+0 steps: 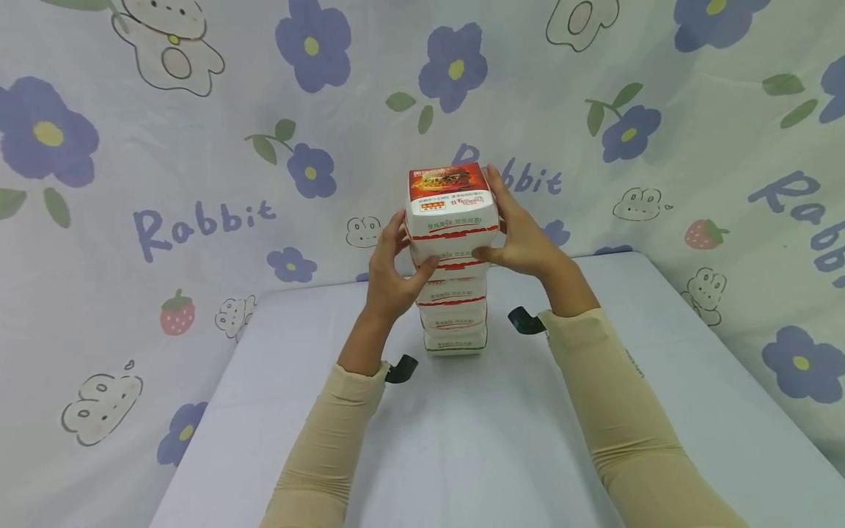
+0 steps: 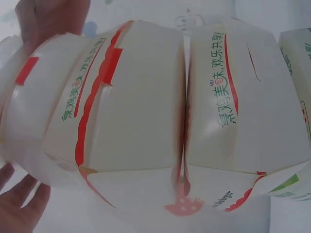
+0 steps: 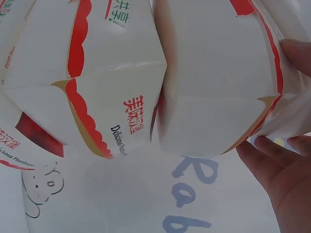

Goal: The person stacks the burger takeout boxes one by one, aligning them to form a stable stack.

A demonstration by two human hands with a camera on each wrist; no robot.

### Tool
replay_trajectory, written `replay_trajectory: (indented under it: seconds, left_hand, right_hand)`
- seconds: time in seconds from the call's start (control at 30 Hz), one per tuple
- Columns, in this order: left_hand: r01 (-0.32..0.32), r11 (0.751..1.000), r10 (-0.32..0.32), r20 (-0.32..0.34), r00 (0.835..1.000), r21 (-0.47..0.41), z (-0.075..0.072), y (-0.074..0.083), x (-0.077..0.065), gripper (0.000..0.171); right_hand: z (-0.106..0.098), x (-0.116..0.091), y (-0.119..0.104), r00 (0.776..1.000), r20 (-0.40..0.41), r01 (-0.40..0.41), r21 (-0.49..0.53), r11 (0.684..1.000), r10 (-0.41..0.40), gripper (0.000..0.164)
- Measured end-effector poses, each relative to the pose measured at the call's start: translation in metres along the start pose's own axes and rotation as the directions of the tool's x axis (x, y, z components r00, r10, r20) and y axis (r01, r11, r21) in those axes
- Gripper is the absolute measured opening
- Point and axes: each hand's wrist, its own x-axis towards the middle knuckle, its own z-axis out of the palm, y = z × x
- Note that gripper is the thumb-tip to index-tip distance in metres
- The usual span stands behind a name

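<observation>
A column of several white paper burger boxes (image 1: 453, 315) stands on the table. Its top burger box (image 1: 452, 220) shows a red lid with a burger picture. My left hand (image 1: 392, 279) holds the upper part of the stack from the left, its thumb across the front near the seam under the top box. From the right, my right hand (image 1: 524, 238) grips the same top box, with fingers along the side and thumb at the front. In the right wrist view, fingertips (image 3: 262, 150) press a box's side. Red scalloped lid edges show close up in the left wrist view.
A white cloth covers the table (image 1: 297, 411). Behind it hangs a pale backdrop (image 1: 218, 161) printed with purple flowers, rabbits and strawberries. Dark curved wrist-worn pieces (image 1: 526, 320) stick out from both beige sleeves, near the stack's lower sides.
</observation>
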Motion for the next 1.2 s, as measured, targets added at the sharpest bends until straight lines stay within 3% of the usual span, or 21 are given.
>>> replay_trajectory:
  seconds: [0.13,0.37,0.53,0.67,0.9,1.2]
  left_hand:
    - [0.009,1.000,-0.009,-0.008,1.000,0.012,0.000,0.005,0.000,0.080]
    - [0.062,0.998,-0.061,-0.023,0.998,0.032,-0.006,0.041,0.006,0.072]
    - [0.068,0.997,-0.067,-0.028,0.997,0.035,-0.007,0.045,0.007,0.070]
    - [0.052,0.998,-0.050,-0.033,0.998,0.047,-0.006,0.040,0.009,0.069]
    - [0.055,0.996,-0.053,-0.034,0.998,0.069,0.000,0.008,0.009,0.072]
    - [0.056,0.995,-0.053,-0.030,0.998,0.084,0.000,0.004,0.014,0.071]
  right_hand:
    - [0.001,-0.001,0.003,1.000,-0.006,0.013,-0.009,1.000,-0.013,0.129]
    - [0.000,0.000,0.005,1.000,-0.003,0.027,-0.042,0.999,-0.027,0.124]
    - [-0.002,0.000,0.005,0.999,0.017,0.029,-0.049,0.998,-0.028,0.116]
    - [-0.003,0.000,0.005,0.999,0.015,0.035,-0.051,0.998,-0.034,0.111]
    - [-0.004,0.001,0.004,1.000,-0.004,0.021,-0.070,0.997,-0.022,0.108]
    - [-0.003,0.005,0.007,0.999,-0.036,0.005,-0.027,1.000,-0.006,0.108]
